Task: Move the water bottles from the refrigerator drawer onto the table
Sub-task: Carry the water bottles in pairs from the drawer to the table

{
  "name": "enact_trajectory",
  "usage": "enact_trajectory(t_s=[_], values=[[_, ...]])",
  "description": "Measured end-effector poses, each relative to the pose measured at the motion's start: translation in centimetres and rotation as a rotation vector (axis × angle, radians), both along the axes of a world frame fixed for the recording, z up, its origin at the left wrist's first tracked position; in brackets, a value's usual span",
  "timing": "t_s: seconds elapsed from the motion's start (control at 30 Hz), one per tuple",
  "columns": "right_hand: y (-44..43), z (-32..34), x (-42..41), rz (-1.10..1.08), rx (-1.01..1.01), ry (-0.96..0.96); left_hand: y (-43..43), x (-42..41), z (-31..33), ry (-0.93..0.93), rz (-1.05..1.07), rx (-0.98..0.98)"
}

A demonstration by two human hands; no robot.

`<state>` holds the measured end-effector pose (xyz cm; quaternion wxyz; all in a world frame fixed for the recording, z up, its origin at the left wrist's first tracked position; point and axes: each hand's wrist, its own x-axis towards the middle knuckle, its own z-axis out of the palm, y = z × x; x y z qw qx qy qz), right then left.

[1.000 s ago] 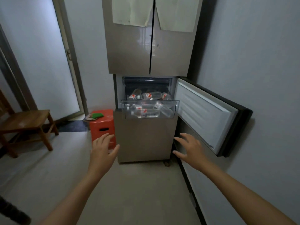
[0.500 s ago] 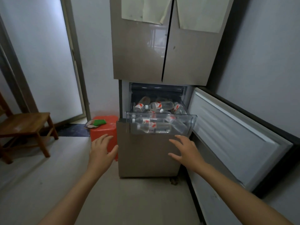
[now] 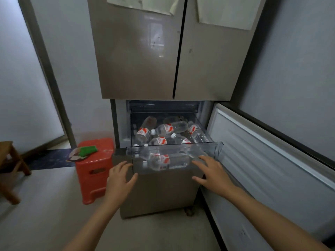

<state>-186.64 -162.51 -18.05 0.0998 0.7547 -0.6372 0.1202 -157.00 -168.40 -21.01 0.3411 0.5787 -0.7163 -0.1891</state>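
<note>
A clear plastic drawer (image 3: 215,147) is pulled out of the grey refrigerator (image 3: 137,62) at mid height. Several clear water bottles (image 3: 170,128) with red and white labels lie piled on their sides in it. My left hand (image 3: 120,178) hovers open just below the drawer's front left corner. Over the drawer's front right part, my right hand (image 3: 212,171) is open with fingers spread, and I cannot tell whether it touches. Neither hand holds anything. No table is in view.
The refrigerator's lower door (image 3: 268,156) stands swung open to the right along the wall. A red plastic stool (image 3: 96,171) with a green item (image 3: 88,150) on it stands left of the refrigerator. A wooden chair (image 3: 10,167) is at the far left.
I have come much closer to the refrigerator. Both open hands have risen from floor height to the drawer's front.
</note>
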Motion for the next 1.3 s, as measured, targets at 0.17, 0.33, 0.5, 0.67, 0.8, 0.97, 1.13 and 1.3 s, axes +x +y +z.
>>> enact_trajectory(t_s=[0.17, 0.33, 0.5, 0.67, 0.8, 0.97, 1.13, 1.3], values=[[-2.7, 0.0, -2.5, -0.084, 0.092, -0.149, -3.4, -3.4, 0.1, -0.015, -0.028, 0.009], [-7.9, -0.7, -5.2, -0.062, 0.12, -0.238, -7.6, -6.8, -0.3, -0.058, -0.026, -0.002], [-13.7, -0.7, -7.5, 0.009, 0.2, -0.262, -11.8, -10.3, 0.0, -0.068, 0.048, 0.02], [-17.7, -1.6, -8.6, 0.047, 0.275, -0.328, -14.1, -11.9, -1.0, -0.155, 0.115, 0.081], [-20.4, -2.7, -8.7, 0.096, 0.337, -0.36, -15.0, -11.9, -2.6, -0.228, 0.147, 0.077], [-21.7, -3.3, -8.2, 0.118, 0.334, -0.396, -14.9, -11.7, -3.3, -0.265, 0.135, 0.072], [-23.8, -3.4, -8.3, 0.061, 0.363, -0.446, -15.6, -11.3, -3.1, -0.275, 0.091, 0.023], [-27.2, -4.2, -7.7, -0.053, 0.529, -0.35, -19.6, -10.7, -1.5, -0.265, 0.046, 0.162]])
